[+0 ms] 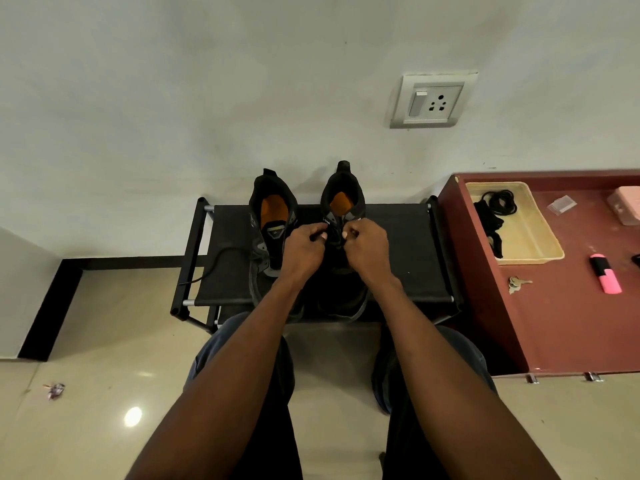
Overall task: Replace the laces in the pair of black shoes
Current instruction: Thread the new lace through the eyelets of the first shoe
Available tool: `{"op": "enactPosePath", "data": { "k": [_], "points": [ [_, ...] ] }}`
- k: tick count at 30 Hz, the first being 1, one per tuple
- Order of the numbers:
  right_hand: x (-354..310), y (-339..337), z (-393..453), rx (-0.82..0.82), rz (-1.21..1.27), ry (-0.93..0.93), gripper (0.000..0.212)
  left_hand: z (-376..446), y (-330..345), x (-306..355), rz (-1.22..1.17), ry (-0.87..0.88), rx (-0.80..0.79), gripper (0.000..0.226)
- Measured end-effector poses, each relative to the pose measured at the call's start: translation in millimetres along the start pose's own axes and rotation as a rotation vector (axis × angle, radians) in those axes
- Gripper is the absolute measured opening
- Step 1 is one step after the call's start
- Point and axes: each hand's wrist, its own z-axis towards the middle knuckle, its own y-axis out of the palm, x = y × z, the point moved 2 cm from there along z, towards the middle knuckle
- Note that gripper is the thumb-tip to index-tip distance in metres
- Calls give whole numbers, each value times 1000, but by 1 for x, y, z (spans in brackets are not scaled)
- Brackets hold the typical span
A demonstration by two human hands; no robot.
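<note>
Two black shoes with orange insoles stand side by side on a black fabric rack [408,244], heels toward the wall. My left hand [303,249] and my right hand [367,249] are both over the right shoe [343,199], fingers curled, each pinching a black lace end at its upper eyelets. The laces between the hands are mostly hidden by my fingers. The left shoe [273,209] sits open, and a loose black lace [214,263] trails from it across the rack to the left.
A maroon cabinet top [554,323] stands to the right. It carries a beige tray [540,237] holding coiled black laces [498,202], plus a pink highlighter [606,278], keys [516,284] and a pink box [628,202]. A wall socket [433,102] is above.
</note>
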Motion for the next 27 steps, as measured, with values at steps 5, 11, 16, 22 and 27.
{"op": "enactPosePath", "data": {
  "k": [5, 11, 16, 22, 27],
  "points": [
    [11, -7, 9, -103, 470, 298, 12, 0, 2, -3, -61, -15, 11, 33],
    [11, 0, 12, -120, 578, 341, 11, 1, 6, 0, -78, -39, -1, 36],
    [9, 4, 12, -98, 505, 237, 6, 1, 3, -1, -125, -63, 11, 35],
    [13, -1, 11, -30, 497, 264, 9, 0, 3, -1, -205, -106, 73, 20],
    [6, 1, 7, -72, 593, 328, 18, -1, 2, 1, -236, -114, 59, 18]
  ]
}}
